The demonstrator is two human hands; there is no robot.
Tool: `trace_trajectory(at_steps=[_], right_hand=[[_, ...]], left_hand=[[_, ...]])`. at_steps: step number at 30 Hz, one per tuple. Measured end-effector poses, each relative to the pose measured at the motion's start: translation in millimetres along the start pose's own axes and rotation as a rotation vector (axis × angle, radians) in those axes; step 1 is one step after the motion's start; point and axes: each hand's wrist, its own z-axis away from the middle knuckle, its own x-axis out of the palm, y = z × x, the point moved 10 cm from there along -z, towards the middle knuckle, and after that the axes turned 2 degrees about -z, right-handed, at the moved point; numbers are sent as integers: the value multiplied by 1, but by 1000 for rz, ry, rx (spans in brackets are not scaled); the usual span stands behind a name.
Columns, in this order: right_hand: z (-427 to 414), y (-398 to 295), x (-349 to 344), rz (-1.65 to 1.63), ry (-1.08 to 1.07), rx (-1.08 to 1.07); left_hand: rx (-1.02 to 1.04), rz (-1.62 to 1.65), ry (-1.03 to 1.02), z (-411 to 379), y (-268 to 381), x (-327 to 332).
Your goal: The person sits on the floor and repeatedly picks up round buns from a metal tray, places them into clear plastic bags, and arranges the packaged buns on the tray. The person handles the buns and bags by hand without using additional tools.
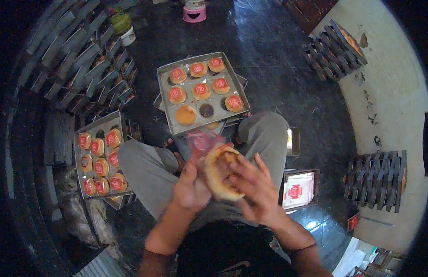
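Observation:
My right hand [257,188] holds a round baked bun [222,173] with a browned face, tilted between my hands and slightly blurred. Against the bun's left side, my left hand [191,190] holds a clear plastic bag with red print [200,140]. Beyond my hands lies a square metal tray [168,119] with several round pastries in clear wrappers with red print. At its near edge are an unwrapped golden pastry [185,115] and a dark round spot [206,110].
Another metal tray [122,128] of wrapped pastries stands left of my knee. A box of printed bags [299,190] sits at right. Stacked trays [92,65] fill the left; more stacks [375,181] stand along the right wall. A pink stool [194,14] is at the far side.

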Motion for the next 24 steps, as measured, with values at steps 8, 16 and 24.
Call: trace_trajectory(at_steps=[8, 16, 24], right_hand=[[8, -32, 17, -37, 93, -160], [-7, -5, 38, -44, 207, -46], [-16, -4, 37, -58, 230, -91]], left_hand=[[304, -156, -128, 13, 42, 73], [386, -381, -203, 1, 32, 60], [355, -247, -47, -6, 44, 48]])
